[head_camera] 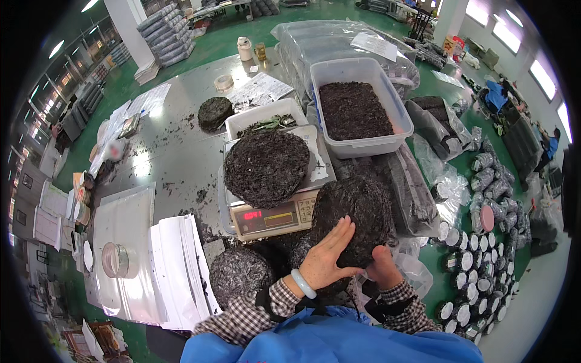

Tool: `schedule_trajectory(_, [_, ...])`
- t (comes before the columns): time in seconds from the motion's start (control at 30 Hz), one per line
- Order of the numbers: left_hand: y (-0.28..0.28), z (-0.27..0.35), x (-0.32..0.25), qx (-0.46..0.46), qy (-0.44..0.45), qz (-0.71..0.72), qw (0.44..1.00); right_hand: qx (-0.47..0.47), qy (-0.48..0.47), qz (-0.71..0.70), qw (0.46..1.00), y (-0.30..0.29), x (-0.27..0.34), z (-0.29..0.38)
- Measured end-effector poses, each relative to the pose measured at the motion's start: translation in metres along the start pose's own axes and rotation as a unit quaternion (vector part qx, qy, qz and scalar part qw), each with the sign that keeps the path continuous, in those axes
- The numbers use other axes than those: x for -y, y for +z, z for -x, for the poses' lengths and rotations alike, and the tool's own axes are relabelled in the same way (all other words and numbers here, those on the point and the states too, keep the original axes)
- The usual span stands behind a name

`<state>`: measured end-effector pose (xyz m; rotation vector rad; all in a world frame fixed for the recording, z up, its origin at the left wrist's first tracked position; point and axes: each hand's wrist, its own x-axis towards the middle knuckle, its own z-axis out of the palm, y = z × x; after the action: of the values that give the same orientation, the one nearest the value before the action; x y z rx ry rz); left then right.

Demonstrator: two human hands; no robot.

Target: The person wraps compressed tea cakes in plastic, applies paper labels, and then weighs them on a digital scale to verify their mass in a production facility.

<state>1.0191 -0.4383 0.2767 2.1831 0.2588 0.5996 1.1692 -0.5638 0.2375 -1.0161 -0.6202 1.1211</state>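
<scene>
Both hands are on a dark round cake (354, 213) of what looks like dried seaweed, tilted up in front of me at the table's near edge. My left hand (324, 254), with a pale bangle at the wrist, lies against its lower left face, fingers extended. My right hand (383, 267) grips its lower right edge; some fingers are hidden. Another round cake (267, 169) rests on a digital scale (272, 220) with a lit red display. Below the scale stands a stack of similar cakes (240, 274), partly covered by my left arm.
A clear plastic tub (363, 144) holds loose dark flakes. Behind the scale sits a white tray (268, 112) of scraps, near a smaller cake (215, 113). White paper sheets (179, 272) and tape rolls (115, 259) lie left. Several white-lidded jars (460, 313) stand on the floor at right.
</scene>
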Motion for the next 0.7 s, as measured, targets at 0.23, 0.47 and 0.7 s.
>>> schedule_trajectory(0.23, [-0.023,-0.002,0.002,0.054,0.030,0.046,0.997,0.015,0.021,-0.122,0.992,0.008,0.020,0.002])
schedule_trajectory(0.47, [-0.042,-0.005,0.006,-0.228,-0.279,0.166,0.918,-0.080,0.005,-0.224,0.971,-0.005,0.014,0.001])
schedule_trajectory(0.7, [-0.140,-0.025,0.107,-0.422,-0.178,-0.190,0.868,-0.058,0.005,-0.211,0.976,-0.006,0.015,-0.004])
